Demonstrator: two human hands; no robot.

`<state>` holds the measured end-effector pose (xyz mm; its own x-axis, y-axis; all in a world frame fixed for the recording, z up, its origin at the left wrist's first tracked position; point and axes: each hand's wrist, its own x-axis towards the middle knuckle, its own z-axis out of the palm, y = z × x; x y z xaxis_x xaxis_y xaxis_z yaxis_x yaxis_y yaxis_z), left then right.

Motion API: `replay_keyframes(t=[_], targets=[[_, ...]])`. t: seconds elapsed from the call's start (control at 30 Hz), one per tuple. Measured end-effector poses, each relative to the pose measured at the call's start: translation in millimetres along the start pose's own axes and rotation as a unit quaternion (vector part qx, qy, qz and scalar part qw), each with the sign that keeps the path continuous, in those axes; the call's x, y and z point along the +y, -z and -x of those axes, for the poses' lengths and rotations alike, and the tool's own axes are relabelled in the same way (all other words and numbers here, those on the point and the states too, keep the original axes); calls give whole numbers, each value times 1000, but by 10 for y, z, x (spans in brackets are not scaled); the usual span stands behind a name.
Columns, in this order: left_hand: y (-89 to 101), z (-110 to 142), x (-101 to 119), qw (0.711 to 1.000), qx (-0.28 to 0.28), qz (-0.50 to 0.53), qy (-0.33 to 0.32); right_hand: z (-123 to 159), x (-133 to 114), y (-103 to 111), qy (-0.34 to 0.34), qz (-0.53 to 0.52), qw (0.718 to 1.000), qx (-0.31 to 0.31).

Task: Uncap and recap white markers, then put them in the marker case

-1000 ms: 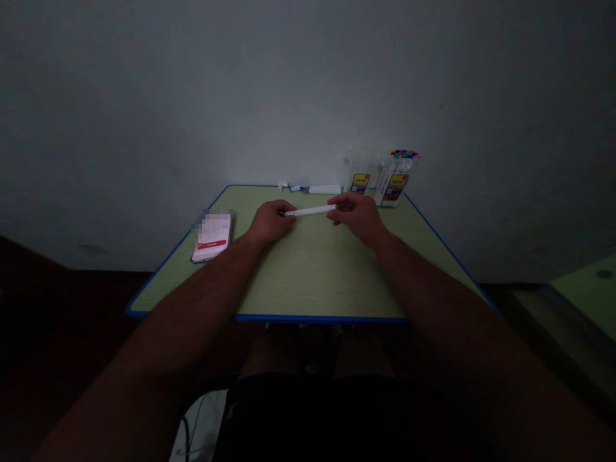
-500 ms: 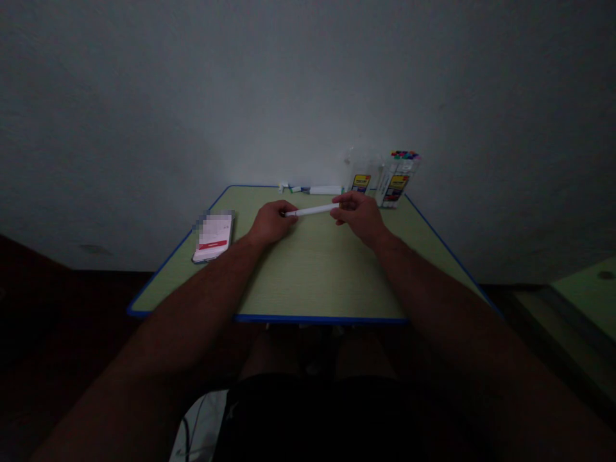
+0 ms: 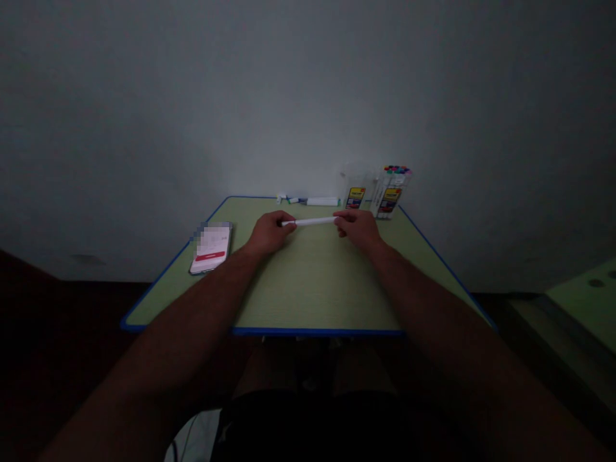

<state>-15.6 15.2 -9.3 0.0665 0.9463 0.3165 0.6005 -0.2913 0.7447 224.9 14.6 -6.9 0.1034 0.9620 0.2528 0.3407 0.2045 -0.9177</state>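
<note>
A slim white marker pen (image 3: 315,221) spans the gap between my two hands, lying nearly level above the middle of the table. My left hand (image 3: 272,232) pinches its left end between thumb and fingers. Its right end is in the closed fingertips of my right hand (image 3: 359,228), which hide the tip. Behind them, another white marker (image 3: 322,201) lies along the table's far edge, with small white and green pieces (image 3: 292,201) to its left that look like caps or pen parts.
A clear plastic case (image 3: 356,192) with a yellow label and a second case full of colourful markers (image 3: 391,196) stand at the back right. On the left lies a phone (image 3: 212,250) with its screen lit. The pale green table (image 3: 317,295) has a blue edge and meets a grey wall.
The camera view has tilted up slightly, so the table and everything on it sit lower. Both hands keep hold of the marker, which now lies closer to level.
</note>
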Motion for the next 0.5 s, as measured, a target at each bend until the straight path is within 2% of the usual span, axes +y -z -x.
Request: replay_keyframes(t=[0.17,0.3,0.5], targets=[[10,6,19,998,-4,49,33,-26,23,-13,-38,-99,994,4],[24,5,20,992,1,116,53,-15,-9,4,-49,-128,991,-5],[29,-24,-53,987,1,153,51,-4,-28,25,-49,-162,985,-17]])
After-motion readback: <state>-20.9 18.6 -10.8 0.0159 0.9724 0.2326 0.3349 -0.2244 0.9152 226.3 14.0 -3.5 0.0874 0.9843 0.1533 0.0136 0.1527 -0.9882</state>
